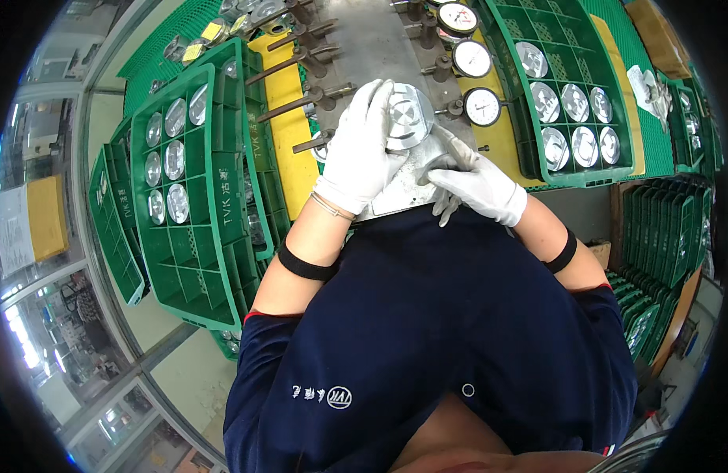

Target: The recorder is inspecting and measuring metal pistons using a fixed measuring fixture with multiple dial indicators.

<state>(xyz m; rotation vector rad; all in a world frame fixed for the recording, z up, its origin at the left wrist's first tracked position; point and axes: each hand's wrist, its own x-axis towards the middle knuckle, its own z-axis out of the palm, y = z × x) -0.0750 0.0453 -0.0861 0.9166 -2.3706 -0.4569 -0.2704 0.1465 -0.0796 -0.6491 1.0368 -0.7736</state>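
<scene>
A round silver metal piston point(409, 117) with recesses cut in its top face is over a grey metal plate point(395, 193) in front of me. My left hand point(362, 146), in a white glove, is closed on the piston's left side, fingers pointing away from me. On the right, my gloved right hand point(482, 185) has its fingers and thumb apart. Its index fingertip lies at the piston's lower right edge; whether it presses there I cannot tell. Part of the right hand's other fingers is hidden below it.
Dial gauges point(483, 106) on posts line the plate's right side. Metal rods on posts point(316, 98) line its left. Green divided trays of pistons stand left point(222, 189) and right point(529, 118). More green trays point(663, 229) are stacked at far right.
</scene>
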